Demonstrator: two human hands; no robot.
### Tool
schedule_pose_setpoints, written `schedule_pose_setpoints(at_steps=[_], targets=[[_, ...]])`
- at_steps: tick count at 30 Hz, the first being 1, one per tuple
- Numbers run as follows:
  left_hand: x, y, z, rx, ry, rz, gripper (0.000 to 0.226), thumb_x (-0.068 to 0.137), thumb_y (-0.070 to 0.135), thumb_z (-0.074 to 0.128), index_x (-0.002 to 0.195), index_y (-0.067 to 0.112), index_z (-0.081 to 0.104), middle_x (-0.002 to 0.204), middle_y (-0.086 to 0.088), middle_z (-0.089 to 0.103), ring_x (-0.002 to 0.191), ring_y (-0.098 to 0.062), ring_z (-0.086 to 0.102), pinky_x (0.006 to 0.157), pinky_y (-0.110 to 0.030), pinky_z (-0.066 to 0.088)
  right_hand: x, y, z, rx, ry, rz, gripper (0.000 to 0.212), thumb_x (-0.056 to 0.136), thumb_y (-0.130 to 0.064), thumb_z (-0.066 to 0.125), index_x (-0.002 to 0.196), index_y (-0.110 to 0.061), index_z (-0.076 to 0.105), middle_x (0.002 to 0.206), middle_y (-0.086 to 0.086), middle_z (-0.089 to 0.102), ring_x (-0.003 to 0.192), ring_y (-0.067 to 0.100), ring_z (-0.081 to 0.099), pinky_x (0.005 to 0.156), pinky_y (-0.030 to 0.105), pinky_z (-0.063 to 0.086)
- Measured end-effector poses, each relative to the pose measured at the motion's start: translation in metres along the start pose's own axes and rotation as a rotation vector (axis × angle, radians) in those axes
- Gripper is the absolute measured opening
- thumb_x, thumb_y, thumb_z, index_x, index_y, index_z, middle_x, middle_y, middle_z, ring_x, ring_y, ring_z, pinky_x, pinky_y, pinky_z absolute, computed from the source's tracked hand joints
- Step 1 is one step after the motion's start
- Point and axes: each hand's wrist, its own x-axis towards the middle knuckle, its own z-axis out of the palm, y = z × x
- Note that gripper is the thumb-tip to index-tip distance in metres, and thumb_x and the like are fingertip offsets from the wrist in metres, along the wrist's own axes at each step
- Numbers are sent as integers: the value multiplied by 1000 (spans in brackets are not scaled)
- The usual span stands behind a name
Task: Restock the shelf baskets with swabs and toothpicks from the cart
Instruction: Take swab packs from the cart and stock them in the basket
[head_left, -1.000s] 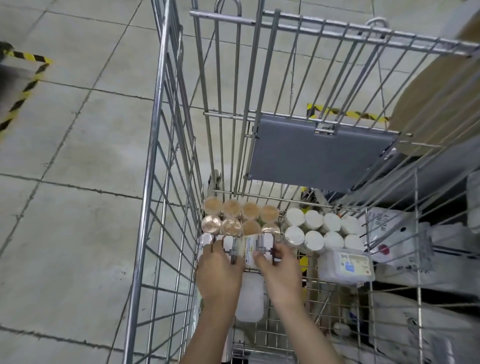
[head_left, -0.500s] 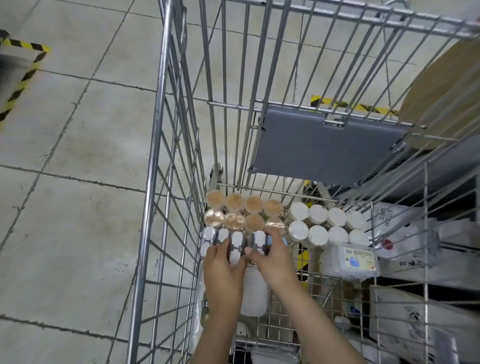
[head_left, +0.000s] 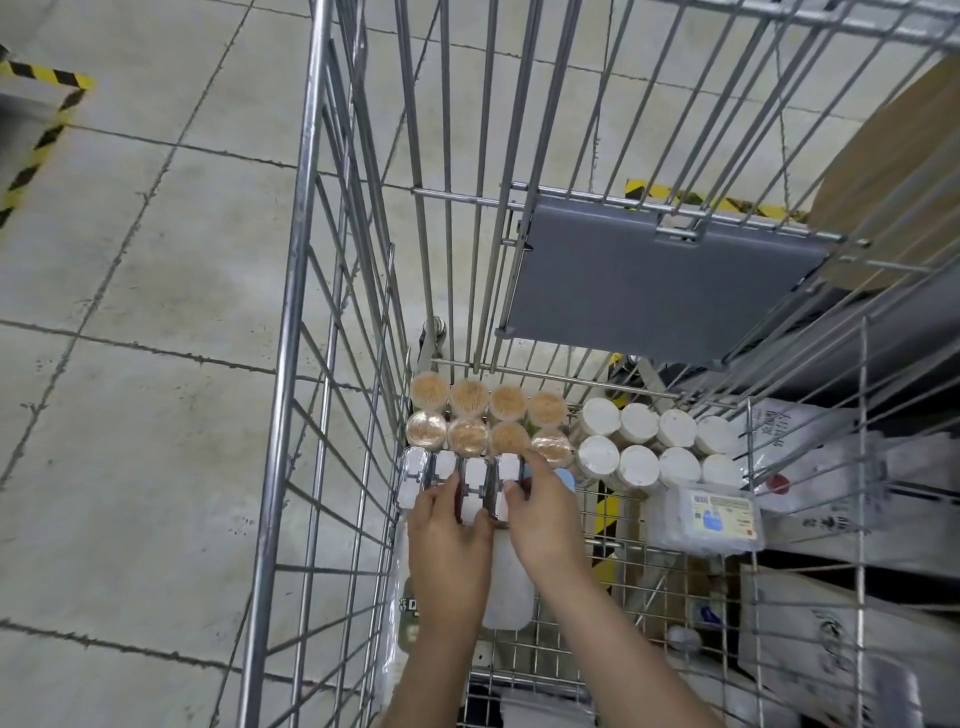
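Observation:
Deep in the wire cart (head_left: 291, 332), two rows of round toothpick jars (head_left: 480, 415) stand at the far left. To their right stand two rows of white-lidded swab jars (head_left: 654, 447). In front of the toothpick jars a row of several clear flat packs with white labels (head_left: 457, 480) stands on edge. My left hand (head_left: 449, 540) and my right hand (head_left: 540, 514) both reach down into the cart and grip this row, fingers curled over the tops of the packs. A white flat pack (head_left: 506, 587) lies under my wrists.
A clear labelled box (head_left: 706, 514) lies right of my hands. The grey fold-down seat flap (head_left: 649, 291) hangs at the cart's far end. White packaged goods (head_left: 831, 467) sit outside the right wall. Tiled floor with yellow-black tape (head_left: 47, 78) lies to the left.
The view has tipped down and closer over the cart. Both hands have stayed on the row of flat packs, their fingers shifting slightly further over the tops.

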Motion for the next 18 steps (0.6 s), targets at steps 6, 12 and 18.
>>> schedule_pose_setpoints(at_steps=[6, 12, 18], targets=[[-6, -5, 1, 46, 25, 52, 45, 84, 12, 64, 128, 14, 56, 121, 1, 57, 115, -18, 49, 91, -23, 39, 4, 13, 10, 13, 84, 42, 10, 90, -12, 60, 98, -10, 67, 90, 5, 69, 85, 20, 64, 73, 31, 49], [-4, -12, 7, 311, 49, 177, 47, 75, 10, 75, 120, 10, 61, 111, -5, 61, 102, -27, 55, 82, -37, 49, 6, 20, 20, -67, 141, 18, 8, 89, -17, 61, 96, -15, 64, 87, 2, 66, 78, 18, 62, 68, 31, 50], [-2, -15, 11, 432, 93, 256, 50, 59, 1, 80, 107, 9, 68, 102, -7, 60, 94, -30, 59, 74, -43, 52, 6, 23, 22, -145, 172, -8, 11, 89, -17, 61, 99, -16, 61, 86, 0, 62, 75, 17, 59, 62, 31, 48]])
